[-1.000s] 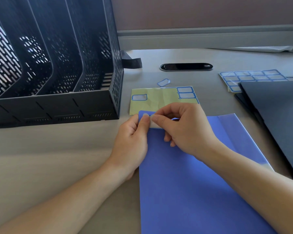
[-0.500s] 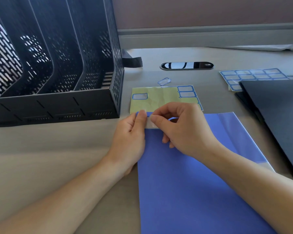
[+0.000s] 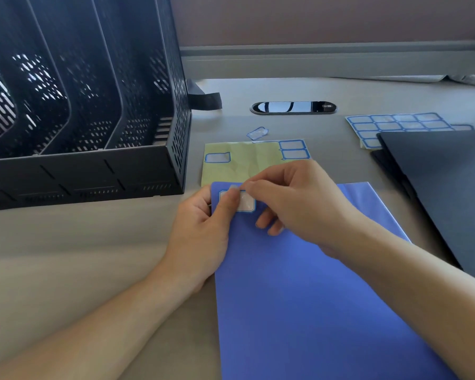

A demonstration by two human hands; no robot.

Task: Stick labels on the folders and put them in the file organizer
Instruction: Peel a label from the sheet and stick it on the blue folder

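Grey desk surface (image 3: pixel 66 270) fills the head view and carries all items listed below.

Head view, task items:
1. The black perforated metal file organizer (image 3: pixel 80 105) stands at the far left of the desk, upright dividers facing me.
2. The blue plastic folder (image 3: pixel 313 311) lies flat in front of me, just right of the organizer's near corner.
3. The white rectangular label with a blue border (image 3: pixel 245 202) lies on the folder's top-left corner.

Head view, grip state:
1. My left hand (image 3: pixel 203 231) clamps the folder's left edge. The thumb lies across the left part of the label, and the fingers curl at the edge.
2. My right hand (image 3: pixel 299 204) pinches the label's upper edge between thumb and forefinger. The remaining fingers are curled, with their tips on the folder.

Head view, other items:
1. A yellow-green backing sheet (image 3: pixel 244 163) bearing three labels lies just beyond the folder, touching its far edge.
2. A loose clear label (image 3: pixel 256 133) lies beyond that sheet.
3. An oval black cable grommet (image 3: pixel 293 107) sits further back.
4. A full sheet of blue-bordered labels (image 3: pixel 395 124) lies at far right, partly under a stack of dark folders (image 3: pixel 444 187).
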